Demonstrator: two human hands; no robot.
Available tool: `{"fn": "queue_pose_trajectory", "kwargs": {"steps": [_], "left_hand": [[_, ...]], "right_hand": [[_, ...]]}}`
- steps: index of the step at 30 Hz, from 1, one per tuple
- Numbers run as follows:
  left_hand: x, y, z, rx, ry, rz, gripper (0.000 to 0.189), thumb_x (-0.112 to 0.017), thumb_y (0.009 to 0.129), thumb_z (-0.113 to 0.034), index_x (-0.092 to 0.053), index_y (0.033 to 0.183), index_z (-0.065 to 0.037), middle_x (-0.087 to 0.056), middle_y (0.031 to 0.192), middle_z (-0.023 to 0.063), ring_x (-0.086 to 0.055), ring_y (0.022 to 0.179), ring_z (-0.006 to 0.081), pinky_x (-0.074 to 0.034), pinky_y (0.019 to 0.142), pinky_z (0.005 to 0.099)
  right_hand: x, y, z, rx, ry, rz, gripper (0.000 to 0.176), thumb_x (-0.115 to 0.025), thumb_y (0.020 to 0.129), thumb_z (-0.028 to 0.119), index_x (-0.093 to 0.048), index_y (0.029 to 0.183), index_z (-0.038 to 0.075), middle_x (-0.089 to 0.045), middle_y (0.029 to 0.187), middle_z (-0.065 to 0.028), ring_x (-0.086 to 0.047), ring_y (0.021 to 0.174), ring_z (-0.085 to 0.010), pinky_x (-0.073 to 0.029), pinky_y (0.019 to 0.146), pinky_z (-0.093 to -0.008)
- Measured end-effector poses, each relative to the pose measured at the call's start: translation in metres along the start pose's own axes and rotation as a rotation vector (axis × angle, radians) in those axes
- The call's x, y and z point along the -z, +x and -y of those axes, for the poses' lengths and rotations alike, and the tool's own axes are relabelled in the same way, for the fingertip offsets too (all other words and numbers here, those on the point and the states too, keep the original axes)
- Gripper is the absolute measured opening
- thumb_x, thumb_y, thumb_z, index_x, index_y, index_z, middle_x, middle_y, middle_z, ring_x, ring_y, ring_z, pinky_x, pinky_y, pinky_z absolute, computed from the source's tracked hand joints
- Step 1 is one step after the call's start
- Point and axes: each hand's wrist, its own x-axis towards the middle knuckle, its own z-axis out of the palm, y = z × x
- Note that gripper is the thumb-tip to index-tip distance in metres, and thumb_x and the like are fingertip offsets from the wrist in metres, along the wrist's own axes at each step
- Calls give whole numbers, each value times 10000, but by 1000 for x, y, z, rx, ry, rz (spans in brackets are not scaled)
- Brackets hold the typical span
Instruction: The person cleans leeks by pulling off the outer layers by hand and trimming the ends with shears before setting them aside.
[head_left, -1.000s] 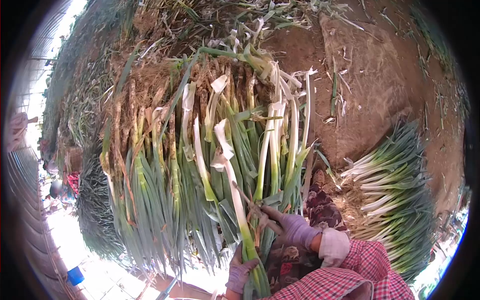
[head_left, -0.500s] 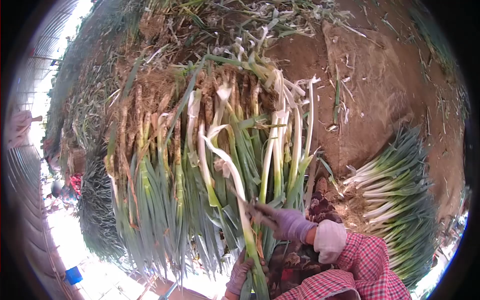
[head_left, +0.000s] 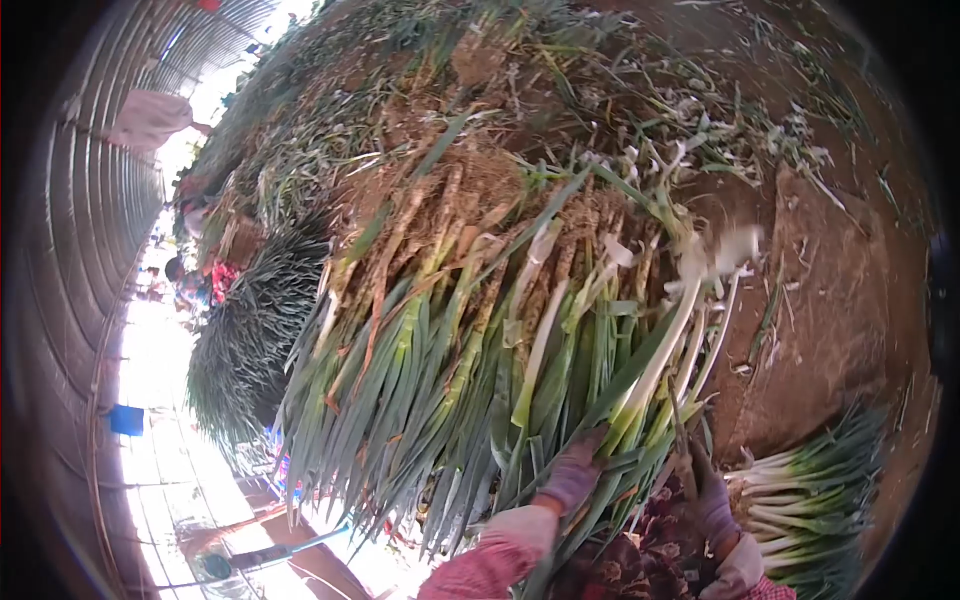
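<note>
Near the lower middle my left hand (head_left: 574, 474), in a purplish glove, is closed around the green leaves of a few leeks (head_left: 655, 370) with white, peeled stems. Just to the right, my right hand (head_left: 708, 500), also gloved, grips a thin knife-like tool (head_left: 682, 435) pointing up beside those stems. A wide row of unpeeled leeks (head_left: 430, 330) with brown roots lies left of my hands, roots upward in the view and leaves toward me. The white ends near the top of the held leeks are blurred.
A pile of cleaned leeks (head_left: 815, 500) lies at the lower right. Leaf scraps (head_left: 560, 80) cover the brown ground at the top. Farther left are another heap of leeks (head_left: 255, 340), a blue box (head_left: 126, 420) and a ribbed wall (head_left: 85, 240).
The view has turned, shifting the leek row rightward and down. My left hand has moved up along the leaves; my right hand has moved right and lower with the tool.
</note>
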Motion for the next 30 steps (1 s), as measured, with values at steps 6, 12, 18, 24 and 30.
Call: {"fn": "queue_pose_trajectory", "kwargs": {"steps": [6, 12, 18, 24, 30], "left_hand": [[-64, 9, 45, 136, 183, -189, 484, -515, 880, -186, -427, 1340, -63, -496, 1300, 218, -494, 1189, 359, -383, 1027, 422], [115, -13, 23, 49, 487, -489, 311, -476, 890, -191, -584, 1153, -67, -627, 1100, 160, -601, 1010, 334, -477, 879, 418], [199, 63, 125, 518, 682, -377, 376, -503, 848, -214, -545, 1203, -99, -608, 1097, 206, -604, 994, 385, -498, 823, 481], [181, 44, 92, 617, 662, -275, 624, -606, 792, -344, -413, 1337, -111, -565, 1187, 227, -582, 1064, 374, -482, 889, 464], [143, 17, 94, 607, 598, -331, 872, -768, 662, -336, -325, 1375, -98, -502, 1286, 187, -550, 1127, 365, -472, 929, 444]], "right_hand": [[-26, -11, 27, -48, 191, 326, 1036, -736, 581, 77, -227, 1480, 151, -558, 1253, -212, -563, 1148, -325, -466, 926, -348], [-26, 8, 57, -34, 53, 340, 1092, -783, 535, 145, -232, 1477, 169, -596, 1196, -192, -586, 1107, -348, -477, 916, -378], [-54, 11, 56, -74, -100, 439, 1079, -782, 546, 112, -233, 1475, 122, -564, 1264, -157, -567, 1144, -279, -430, 965, -325], [-66, 10, 74, -74, -45, 462, 1036, -775, 558, 145, -269, 1462, 168, -597, 1190, -169, -603, 1071, -327, -464, 905, -343], [-61, 3, 85, -26, -119, 470, 1031, -784, 566, 167, -270, 1459, 166, -595, 1189, -169, -596, 1071, -350, -467, 909, -357]]}}
